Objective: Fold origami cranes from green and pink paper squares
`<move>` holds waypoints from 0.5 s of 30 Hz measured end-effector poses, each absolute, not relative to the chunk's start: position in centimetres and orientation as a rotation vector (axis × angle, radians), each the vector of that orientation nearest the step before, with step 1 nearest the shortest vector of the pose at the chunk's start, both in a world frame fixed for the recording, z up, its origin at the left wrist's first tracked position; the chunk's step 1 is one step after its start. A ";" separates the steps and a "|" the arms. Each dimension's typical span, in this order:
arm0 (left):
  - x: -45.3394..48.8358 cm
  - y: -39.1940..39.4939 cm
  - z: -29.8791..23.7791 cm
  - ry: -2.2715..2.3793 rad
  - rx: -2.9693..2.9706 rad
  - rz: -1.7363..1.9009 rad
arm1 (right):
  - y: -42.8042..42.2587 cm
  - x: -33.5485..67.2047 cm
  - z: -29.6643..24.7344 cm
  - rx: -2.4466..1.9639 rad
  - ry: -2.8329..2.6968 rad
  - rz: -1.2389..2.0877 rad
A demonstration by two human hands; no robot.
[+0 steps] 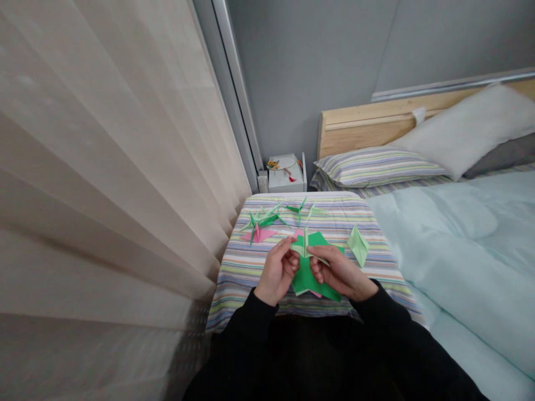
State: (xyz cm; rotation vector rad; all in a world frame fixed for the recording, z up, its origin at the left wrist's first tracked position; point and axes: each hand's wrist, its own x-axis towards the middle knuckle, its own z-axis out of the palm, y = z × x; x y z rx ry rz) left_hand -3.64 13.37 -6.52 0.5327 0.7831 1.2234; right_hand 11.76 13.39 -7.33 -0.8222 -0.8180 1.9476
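Note:
Between my two hands is a light green origami piece [306,240], its narrow point standing up and its sides spread. My left hand [279,267] pinches its left side between thumb and finger. On the other side my right hand [339,270] pinches the right edge, fingers curled. Beneath the hands lie dark green paper sheets [308,278], with a bit of pink paper showing at their edge. A folded light green piece [358,246] rests to the right of my right hand. Beyond my hands sit a pink origami crane [258,234] and several green folded cranes [267,219].
A striped cloth [246,273] covers the small table. Pleated curtains [125,167] hang close on the left. The bed with a pale blue quilt [468,234] adjoins on the right. Behind the table stands a white cabinet [284,181] with small trinkets on top.

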 end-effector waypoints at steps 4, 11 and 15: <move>-3.7 12.4 -6.8 0.825 0.796 1.355 | 13.5 11.4 -7.4 -0.860 -0.792 1.843; -3.7 12.4 -7.1 0.926 1.017 1.293 | 13.2 11.0 -6.3 -1.021 -0.970 1.711; -4.1 13.3 -6.9 0.888 0.853 1.263 | 13.1 11.6 -6.3 -1.004 -1.060 1.721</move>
